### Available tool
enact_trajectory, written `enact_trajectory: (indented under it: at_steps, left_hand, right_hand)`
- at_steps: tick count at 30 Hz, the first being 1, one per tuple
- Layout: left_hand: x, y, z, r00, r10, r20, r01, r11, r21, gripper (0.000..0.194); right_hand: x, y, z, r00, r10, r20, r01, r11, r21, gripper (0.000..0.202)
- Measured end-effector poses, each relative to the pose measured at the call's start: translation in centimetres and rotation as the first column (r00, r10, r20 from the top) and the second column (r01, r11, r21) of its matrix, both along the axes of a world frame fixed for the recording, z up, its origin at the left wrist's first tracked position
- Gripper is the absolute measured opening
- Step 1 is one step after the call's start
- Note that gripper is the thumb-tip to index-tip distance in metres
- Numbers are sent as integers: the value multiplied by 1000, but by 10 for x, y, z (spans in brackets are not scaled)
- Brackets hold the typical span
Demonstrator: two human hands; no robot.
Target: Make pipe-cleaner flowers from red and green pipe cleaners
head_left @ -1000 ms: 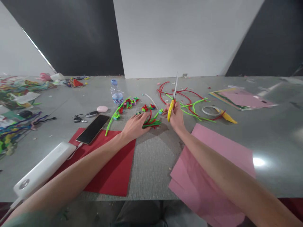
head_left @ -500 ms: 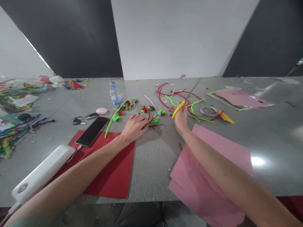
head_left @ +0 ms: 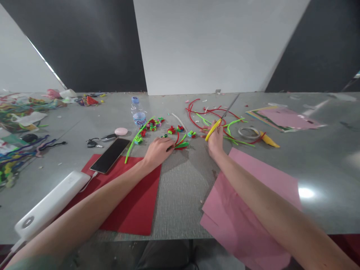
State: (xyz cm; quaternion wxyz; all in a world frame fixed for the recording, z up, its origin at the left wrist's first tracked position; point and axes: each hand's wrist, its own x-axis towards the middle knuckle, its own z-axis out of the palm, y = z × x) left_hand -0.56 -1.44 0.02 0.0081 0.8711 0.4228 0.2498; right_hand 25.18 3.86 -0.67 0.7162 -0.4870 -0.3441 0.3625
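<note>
My left hand (head_left: 159, 150) rests on the table with its fingers curled beside a small bundle of short green and red pipe cleaner pieces (head_left: 182, 145); whether it grips any is hidden. My right hand (head_left: 216, 141) is closed on yellow-handled scissors (head_left: 214, 129), whose blades point up and away to the right. Long red and green pipe cleaners (head_left: 228, 129) lie loose around the scissors. Between and beyond the hands sit small twisted pieces, such as a red and green one (head_left: 171, 130) and a green and blue one (head_left: 191, 134).
A water bottle (head_left: 138, 114) stands behind my left hand. A phone (head_left: 110, 155), red paper (head_left: 135, 210) and a white power bank (head_left: 52, 204) lie left. Pink sheets (head_left: 239, 210) are under my right forearm. A tape ring (head_left: 241, 132) lies right.
The fingers of my left hand have curled in slightly near the bundle of short pieces, and the bundle's pieces have shifted a little. My right hand with the scissors looks almost unmoved.
</note>
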Motion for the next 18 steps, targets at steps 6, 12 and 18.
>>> enact_trajectory:
  at_steps: [6, 12, 18]
  left_hand:
    - [0, -4, 2, 998, 60, -2, -60, 998, -6, 16]
    - [1, -5, 2, 995, 97, 12, -96, 995, -16, 34]
    - [-1, -3, 0, 995, 75, 69, -73, 997, -38, 32]
  right_hand:
    - [1, 2, -2, 1000, 0, 18, 0, 1000, 11, 49]
    - [1, 3, -3, 998, -8, 56, 6, 1000, 29, 54]
    - [1, 2, -3, 998, -4, 62, 1, 999, 36, 56]
